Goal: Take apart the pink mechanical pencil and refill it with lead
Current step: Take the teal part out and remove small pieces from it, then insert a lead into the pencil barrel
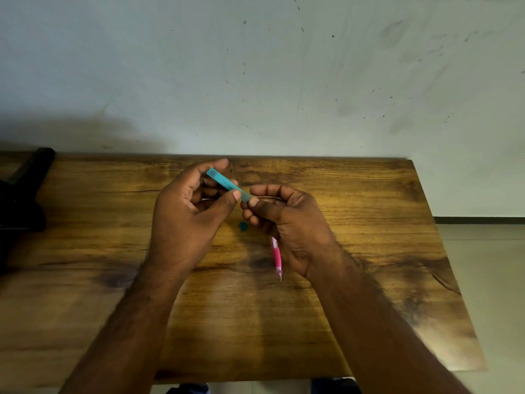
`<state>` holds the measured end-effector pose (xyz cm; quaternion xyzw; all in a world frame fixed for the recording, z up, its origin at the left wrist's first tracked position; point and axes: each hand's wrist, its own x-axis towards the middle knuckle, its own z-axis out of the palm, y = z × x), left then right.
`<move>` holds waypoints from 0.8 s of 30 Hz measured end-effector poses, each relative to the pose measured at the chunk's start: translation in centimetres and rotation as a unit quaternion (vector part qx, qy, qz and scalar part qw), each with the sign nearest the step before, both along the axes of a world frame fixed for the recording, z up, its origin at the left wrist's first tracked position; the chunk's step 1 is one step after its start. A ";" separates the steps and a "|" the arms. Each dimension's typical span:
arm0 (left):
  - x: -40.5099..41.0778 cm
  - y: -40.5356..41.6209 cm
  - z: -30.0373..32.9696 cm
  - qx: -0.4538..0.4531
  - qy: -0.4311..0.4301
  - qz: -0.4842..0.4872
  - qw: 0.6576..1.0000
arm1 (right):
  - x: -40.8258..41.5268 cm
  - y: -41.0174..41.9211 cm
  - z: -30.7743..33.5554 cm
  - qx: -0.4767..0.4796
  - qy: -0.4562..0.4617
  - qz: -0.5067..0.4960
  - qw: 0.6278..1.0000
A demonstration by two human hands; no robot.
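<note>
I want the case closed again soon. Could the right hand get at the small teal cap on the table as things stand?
Probably yes. The cap lies bare on the table just below the right hand's fingertips, nothing over it. But that hand seems to hold the pink pencil, so fingers are partly taken.

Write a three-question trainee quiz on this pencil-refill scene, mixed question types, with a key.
1. True or false: the left hand holds the teal lead case.
2. Where is the pink pencil?
A. In the right hand
B. Lying loose on the table
C. In the left hand
3. Fill in: the small teal cap lies on the ____.

Key: 1 true; 2 A; 3 table. The pencil's tip points toward the person and sticks out below the right palm. The right fingertips meet the case's near end. Whether any lead is out cannot be seen.
</note>
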<state>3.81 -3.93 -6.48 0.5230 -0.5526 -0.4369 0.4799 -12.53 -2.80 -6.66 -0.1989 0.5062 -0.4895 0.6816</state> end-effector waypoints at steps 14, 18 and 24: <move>0.5 -0.5 -2.2 0.052 -0.039 0.085 0.994 | -4.0 -0.5 -0.6 -0.101 0.437 -0.039 0.893; 0.3 -0.2 -2.8 0.026 -0.191 0.089 0.977 | -4.0 -0.6 -0.8 -0.108 0.437 -0.045 0.892; -0.1 0.0 -2.9 0.029 -0.344 0.099 0.933 | -3.6 -0.4 -0.5 -0.121 0.447 -0.020 0.886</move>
